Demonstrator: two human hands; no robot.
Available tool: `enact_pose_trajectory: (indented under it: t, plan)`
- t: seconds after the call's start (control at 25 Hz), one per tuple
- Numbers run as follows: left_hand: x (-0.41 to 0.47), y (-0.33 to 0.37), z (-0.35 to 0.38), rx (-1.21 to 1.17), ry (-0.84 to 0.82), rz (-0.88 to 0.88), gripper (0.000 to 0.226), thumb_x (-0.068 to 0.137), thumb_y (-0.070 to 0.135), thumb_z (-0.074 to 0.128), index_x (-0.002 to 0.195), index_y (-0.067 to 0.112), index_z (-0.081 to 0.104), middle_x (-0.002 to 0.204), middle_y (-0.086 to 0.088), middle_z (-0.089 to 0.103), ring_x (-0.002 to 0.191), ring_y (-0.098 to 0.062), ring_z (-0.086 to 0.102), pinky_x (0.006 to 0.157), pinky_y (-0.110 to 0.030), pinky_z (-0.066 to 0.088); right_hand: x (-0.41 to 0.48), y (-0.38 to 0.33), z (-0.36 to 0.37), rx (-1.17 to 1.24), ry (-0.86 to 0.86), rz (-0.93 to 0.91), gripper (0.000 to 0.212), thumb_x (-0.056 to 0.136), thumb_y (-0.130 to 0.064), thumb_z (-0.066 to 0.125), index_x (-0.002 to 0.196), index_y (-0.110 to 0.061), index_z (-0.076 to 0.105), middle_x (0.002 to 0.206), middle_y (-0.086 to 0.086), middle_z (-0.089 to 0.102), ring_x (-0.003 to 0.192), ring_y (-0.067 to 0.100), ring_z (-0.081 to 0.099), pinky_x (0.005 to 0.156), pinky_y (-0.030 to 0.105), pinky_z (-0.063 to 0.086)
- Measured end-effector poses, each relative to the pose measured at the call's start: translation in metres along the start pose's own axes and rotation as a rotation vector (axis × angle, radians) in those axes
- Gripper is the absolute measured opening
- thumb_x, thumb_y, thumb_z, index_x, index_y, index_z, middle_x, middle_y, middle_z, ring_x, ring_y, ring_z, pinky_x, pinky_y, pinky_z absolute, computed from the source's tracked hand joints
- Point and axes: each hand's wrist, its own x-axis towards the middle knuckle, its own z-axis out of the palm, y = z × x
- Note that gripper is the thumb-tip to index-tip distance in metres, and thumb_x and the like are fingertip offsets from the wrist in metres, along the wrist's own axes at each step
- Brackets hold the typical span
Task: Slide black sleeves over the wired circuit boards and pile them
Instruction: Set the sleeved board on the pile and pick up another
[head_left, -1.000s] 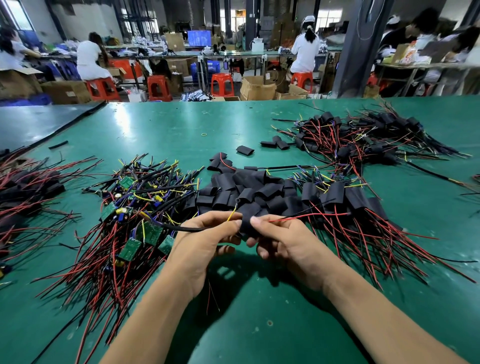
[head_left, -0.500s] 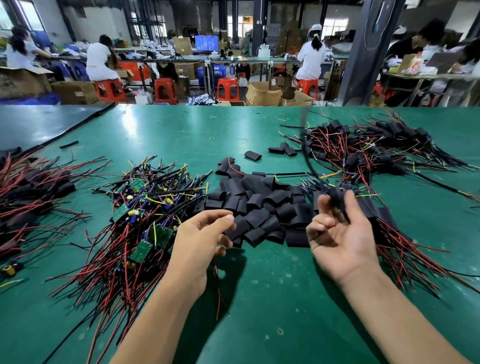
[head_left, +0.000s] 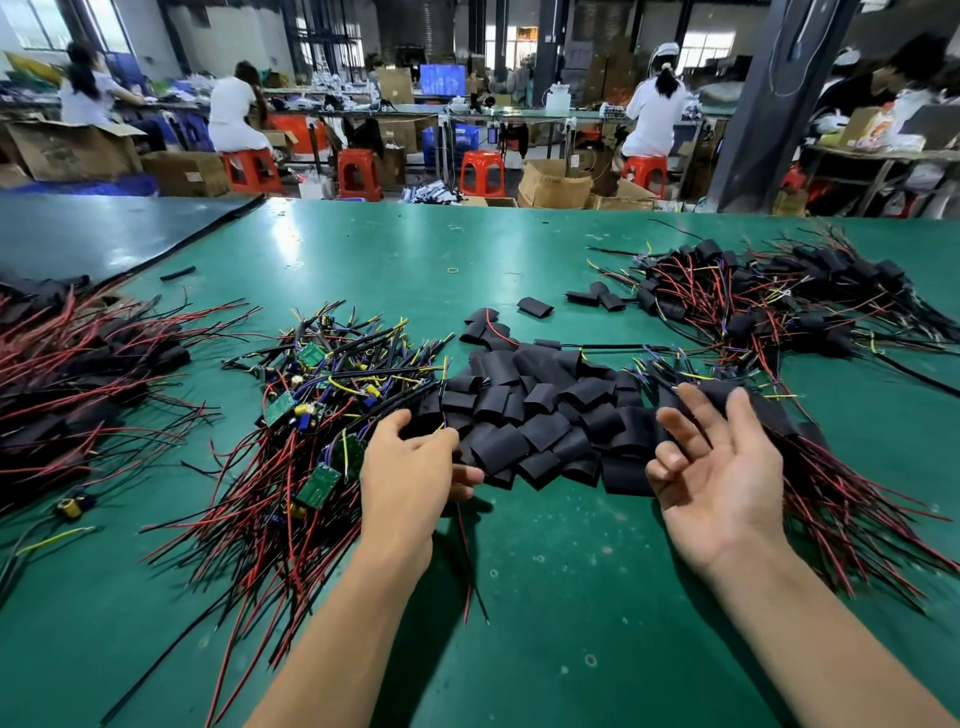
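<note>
- Right hand (head_left: 722, 478), lower right of the frame, lies palm-up, fingers loose and empty.
- Left hand (head_left: 410, 467) curls at the edge of the black sleeves (head_left: 535, 415) mid-frame; I cannot tell whether it pinches anything.
- Wired circuit boards (head_left: 322, 415) lie tangled centre-left, so pulling one probably drags neighbours along, snagging wires and scattering sleeves.

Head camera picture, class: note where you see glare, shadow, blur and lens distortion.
Head view: glare streaks whiten the green table near its far edge; soft shadows lie under the left hand and both forearms; fingers of the right hand look slightly motion-blurred; wide-angle distortion leans the dark pillar at right.
</note>
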Motion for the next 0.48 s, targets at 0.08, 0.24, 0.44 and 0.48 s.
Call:
enact_pose_trajectory:
  t: [0.08, 0.24, 0.44, 0.48]
  plan:
    - [0.001, -0.002, -0.003, 0.069, 0.011, -0.023, 0.055, 0.093, 0.003, 0.059, 0.144, 0.008, 0.040, 0.088, -0.011, 0.070, 0.044, -0.021, 0.061, 0.041, -0.026, 0.048, -0.001, 0.007, 0.001, -0.142, -0.004, -0.046, 0.036, 0.101, -0.046, 0.048, 0.117, -0.019, 0.064, 0.069, -0.002, 0.068, 0.044, 0.009, 0.038, 0.050, 0.025, 0.033]
    - [0.009, -0.005, -0.017, 0.650, 0.104, 0.166, 0.015, 0.088, 0.020, 0.061, 0.094, 0.015, 0.074, 0.061, -0.003, 0.071, 0.038, -0.016, 0.054, 0.046, -0.027, 0.052, -0.003, 0.020, 0.003, -0.368, -0.064, -0.101, 0.026, 0.102, -0.036, 0.051, 0.109, -0.016, 0.067, 0.069, -0.001, 0.068, 0.044, 0.009, 0.043, 0.046, 0.023, 0.036]
    - [0.007, -0.004, -0.021, 0.948, 0.069, 0.235, 0.028, 0.081, 0.045, 0.072, 0.081, 0.017, 0.073, 0.072, -0.006, 0.070, 0.075, -0.030, 0.068, 0.073, -0.038, 0.059, -0.003, 0.030, 0.003, -0.540, -0.152, -0.205, 0.017, 0.101, -0.024, 0.057, 0.101, -0.013, 0.069, 0.068, -0.001, 0.068, 0.044, 0.008, 0.048, 0.041, 0.018, 0.039]
    - [0.006, -0.006, -0.020, 0.966, 0.053, 0.248, 0.034, 0.079, 0.052, 0.073, 0.081, 0.017, 0.072, 0.071, -0.005, 0.069, 0.074, -0.030, 0.068, 0.071, -0.037, 0.058, -0.003, 0.032, 0.002, -0.558, -0.167, -0.212, 0.016, 0.100, -0.024, 0.057, 0.098, -0.013, 0.069, 0.068, -0.001, 0.068, 0.044, 0.008, 0.048, 0.041, 0.018, 0.039]
